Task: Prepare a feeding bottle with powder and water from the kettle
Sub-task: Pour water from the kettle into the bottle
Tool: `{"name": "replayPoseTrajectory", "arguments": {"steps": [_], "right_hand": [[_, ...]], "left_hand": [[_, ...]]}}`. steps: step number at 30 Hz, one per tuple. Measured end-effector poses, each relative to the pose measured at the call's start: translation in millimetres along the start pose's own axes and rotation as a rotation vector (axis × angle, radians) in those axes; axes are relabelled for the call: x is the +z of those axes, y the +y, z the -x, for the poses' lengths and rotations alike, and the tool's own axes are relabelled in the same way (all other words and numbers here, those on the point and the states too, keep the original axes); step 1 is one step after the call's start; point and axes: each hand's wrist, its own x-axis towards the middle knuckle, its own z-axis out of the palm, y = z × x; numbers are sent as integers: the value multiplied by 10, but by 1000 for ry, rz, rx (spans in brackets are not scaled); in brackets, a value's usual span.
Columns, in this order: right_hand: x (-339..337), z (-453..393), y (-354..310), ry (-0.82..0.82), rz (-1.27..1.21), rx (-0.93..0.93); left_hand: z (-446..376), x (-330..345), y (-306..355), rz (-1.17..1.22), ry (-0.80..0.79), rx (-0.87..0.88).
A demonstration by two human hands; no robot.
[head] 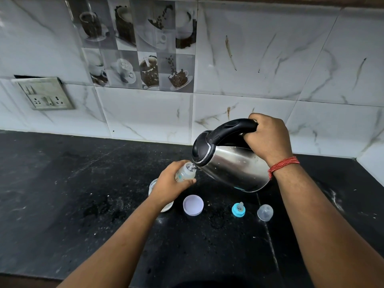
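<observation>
head view. both forearms enter from 6 o'clock, nearest the lens. right hand: clenched round the black handle of the steel kettle, which is tipped toward 9 o'clock so its spout meets the bottle mouth; a thin stream of water shows there. left hand: wrapped round the feeding bottle, lifted off the desk and leaned toward the spout, likely to catch the pour cleanly. powder jar: open, partly hidden behind the left wrist. jar lid: at 6 o'clock of the bottle, inner side up. blue teat ring and clear cap: laid at 5 o'clock, apart, within reach for closing. writing: bottle markings too small to read; no brand legible on kettle.
</observation>
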Motion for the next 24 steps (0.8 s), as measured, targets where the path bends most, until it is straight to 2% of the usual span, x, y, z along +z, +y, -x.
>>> {"name": "replayPoseTrajectory", "arguments": {"steps": [5, 12, 21, 24], "right_hand": [[94, -54, 173, -28, -81, 97], [299, -65, 568, -89, -328, 281], [965, 160, 1012, -89, -740, 581], [1215, 252, 1080, -72, -785, 647]], "left_hand": [[-68, 30, -46, 38, -16, -30], [-160, 86, -108, 175, -9, -65], [-287, 205, -201, 268, -3, -39], [-314, 257, -278, 286, -14, -44]]}}
